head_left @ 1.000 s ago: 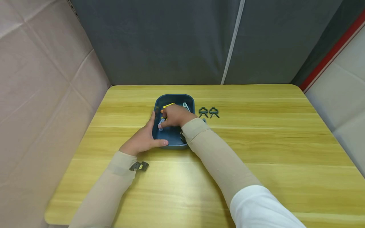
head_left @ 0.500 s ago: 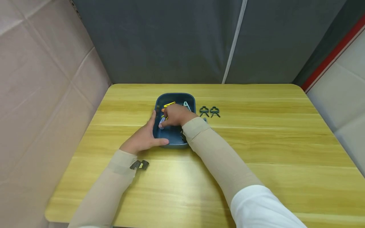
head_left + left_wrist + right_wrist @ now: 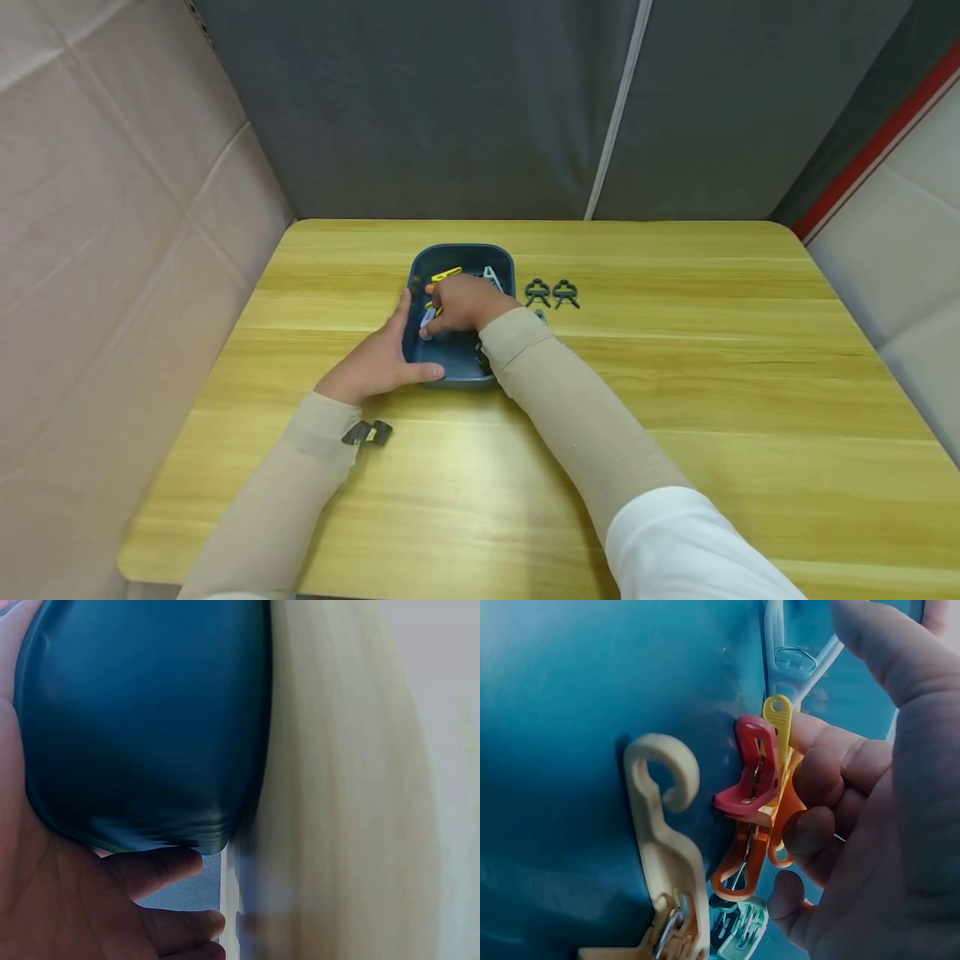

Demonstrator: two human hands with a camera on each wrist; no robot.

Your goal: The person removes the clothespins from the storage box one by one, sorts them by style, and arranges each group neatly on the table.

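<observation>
From the head view, little change is seen over the last second: the right hand (image 3: 463, 304) has stayed inside the blue tub (image 3: 461, 367) with only a slight shuffle of the fingers, and the left hand (image 3: 378, 360) has kept its hold on the tub's near left corner. The sorting through the tub's contents is therefore judged to be unfinished, with nothing lifted out. Two dark clips (image 3: 551, 294) lie side by side on the wooden table (image 3: 675, 400), just right of the tub (a smooth, pale yellow grain is shown).

In the left wrist view, the tub's (image 3: 142, 720) rounded, glossy plastic wall is cupped by the left palm (image 3: 67, 900), the fingers wrapped round its lower edge.

In the right wrist view, a cluster of plastic pegs is being pinched by the curled fingers (image 3: 840, 761) of the right hand: a red peg (image 3: 751, 776), a yellow peg (image 3: 778, 724) and an orange peg (image 3: 742, 859), all resting against the tub's inner floor. A cream hooked clip (image 3: 664, 825) lies beside them, untouched (its metal spring is visible low down).
</observation>
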